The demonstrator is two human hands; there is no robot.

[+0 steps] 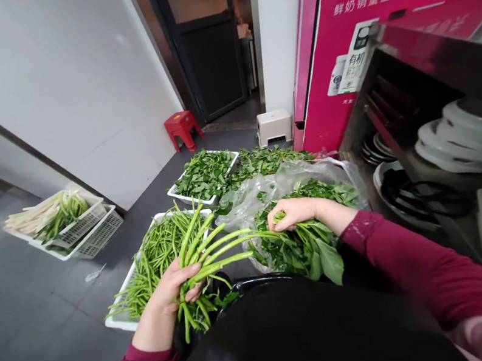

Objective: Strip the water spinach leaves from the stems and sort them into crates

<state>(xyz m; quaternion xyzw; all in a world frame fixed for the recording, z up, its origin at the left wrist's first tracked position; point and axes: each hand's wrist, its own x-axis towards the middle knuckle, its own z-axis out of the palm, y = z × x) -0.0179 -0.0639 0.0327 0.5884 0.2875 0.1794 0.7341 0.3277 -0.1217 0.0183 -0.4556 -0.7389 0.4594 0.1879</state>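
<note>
My left hand (179, 284) is closed around a bunch of green vegetable stems (202, 255) that fan out up and to the right. To the right, my right hand (293, 213) grips leafy greens (319, 244), with large leaves hanging below the fist; some stems stretch between both hands. Behind my left hand, a white basket (129, 323) is heaped with bare green stems (155, 262). Under my right hand lies a clear plastic bag (250, 194) filled with leafy greens. The fingertips of my right hand are partly hidden.
Beyond sits a white tray (237, 155) of picked leaves, beside more greens (269, 158). Stacked white baskets (97, 235) with pale-stalked vegetables stand left. A red stool (183, 127) and white stool (273, 126) are near the door (214, 61). Right, a metal shelf holds white plates (474, 135).
</note>
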